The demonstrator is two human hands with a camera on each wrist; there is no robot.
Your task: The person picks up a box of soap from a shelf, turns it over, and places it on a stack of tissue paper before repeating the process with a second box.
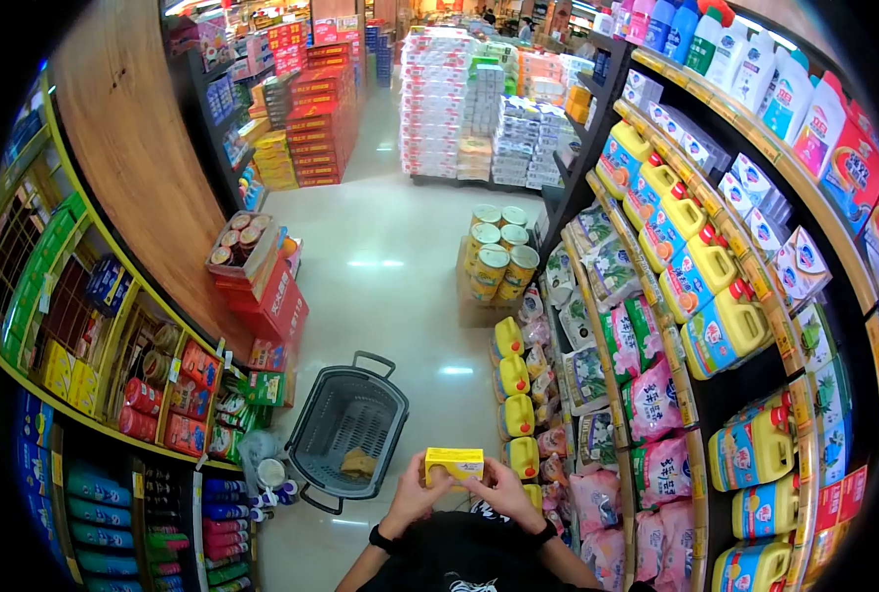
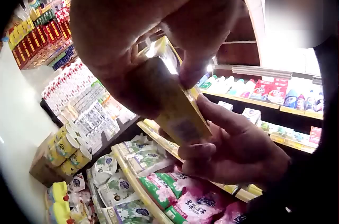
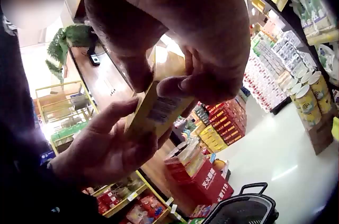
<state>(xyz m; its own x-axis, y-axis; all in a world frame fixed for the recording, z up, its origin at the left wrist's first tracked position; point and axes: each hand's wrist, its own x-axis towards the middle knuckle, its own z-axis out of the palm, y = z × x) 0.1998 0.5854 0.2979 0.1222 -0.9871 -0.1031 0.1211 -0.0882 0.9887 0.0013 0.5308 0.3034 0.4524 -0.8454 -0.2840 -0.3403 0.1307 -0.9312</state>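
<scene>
Both hands hold a small yellow cardboard box (image 1: 454,457) in front of the person's body, low in the head view. My left hand (image 1: 415,496) grips its left end and my right hand (image 1: 507,493) its right end. Seen from the left wrist, the right hand (image 2: 238,147) has its thumb on one edge of the box (image 2: 183,121) and fingers beneath. A pale barcode-like label marks one side of the box (image 3: 161,107) in the right wrist view, where the left hand (image 3: 114,144) supports the lower end. Part of the box is hidden behind fingers.
A grey shopping basket (image 1: 348,419) with a tan item (image 1: 358,463) inside stands on the floor to the left. Shelves of yellow jugs (image 1: 691,266) and pink bags (image 1: 649,405) line the right; a yellow-edged rack (image 1: 114,434) lines the left. Yellow cans (image 1: 489,260) stand ahead.
</scene>
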